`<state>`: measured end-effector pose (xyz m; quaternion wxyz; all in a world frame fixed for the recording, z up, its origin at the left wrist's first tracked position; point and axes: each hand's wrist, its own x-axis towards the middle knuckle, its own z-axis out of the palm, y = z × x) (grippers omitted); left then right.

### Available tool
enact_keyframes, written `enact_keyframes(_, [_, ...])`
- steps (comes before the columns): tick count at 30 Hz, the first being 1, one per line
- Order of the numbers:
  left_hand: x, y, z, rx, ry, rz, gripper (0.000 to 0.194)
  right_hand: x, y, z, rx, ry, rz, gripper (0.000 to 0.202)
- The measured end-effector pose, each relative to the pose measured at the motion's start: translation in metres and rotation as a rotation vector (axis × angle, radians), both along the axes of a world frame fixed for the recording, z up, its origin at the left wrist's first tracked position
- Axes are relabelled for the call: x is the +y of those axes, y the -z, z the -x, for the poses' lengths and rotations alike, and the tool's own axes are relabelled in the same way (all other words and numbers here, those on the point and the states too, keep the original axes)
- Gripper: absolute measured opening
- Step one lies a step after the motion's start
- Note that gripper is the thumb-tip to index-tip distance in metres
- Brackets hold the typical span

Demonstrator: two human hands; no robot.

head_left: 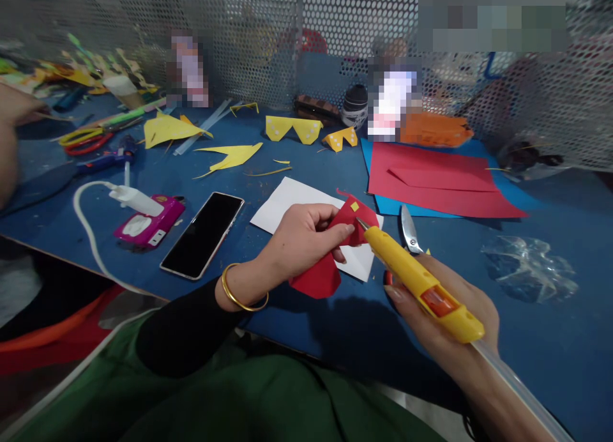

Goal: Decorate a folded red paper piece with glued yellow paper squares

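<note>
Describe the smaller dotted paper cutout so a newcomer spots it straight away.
On the blue table, find the red sheet on the right. Left of its far edge sits an orange-yellow cutout, smaller and more orange than the dotted yellow cutout beside it.

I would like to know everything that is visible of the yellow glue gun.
The glue gun has a yellow, plastic-looking body, a narrow grey metal-looking tip, and an orange-red window near its rear. A translucent stick extends from its back. It lies slanted in the right hand, tip toward the red paper in the left hand. Whether the tip touches the paper is unclear; the trigger is not visible.
</note>
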<state>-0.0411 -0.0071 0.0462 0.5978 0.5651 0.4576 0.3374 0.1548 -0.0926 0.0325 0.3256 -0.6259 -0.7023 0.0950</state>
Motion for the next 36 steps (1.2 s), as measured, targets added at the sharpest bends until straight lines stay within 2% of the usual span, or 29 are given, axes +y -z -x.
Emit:
enact_keyframes(12, [-0.0006,-0.0018,-0.0007,0.005,-0.002,0.003,0.011,-0.0001,-0.0021,0.0004,0.022,0.004,0.003,0.046])
enact_keyframes(23, [0.0001,-0.0032,-0.0005,0.033,-0.002,0.006,0.012,-0.0016,-0.0011,0.0006,0.065,0.020,0.017,0.036])
enact_keyframes(31, [-0.0016,-0.0044,-0.0004,0.033,-0.001,0.004,0.012,-0.0017,-0.0036,-0.0009,0.015,0.004,0.049,0.034])
enact_keyframes(36, [-0.0012,-0.0041,-0.0007,0.043,-0.008,0.000,0.012,-0.0022,-0.0033,-0.0011,-0.003,0.013,0.044,0.039])
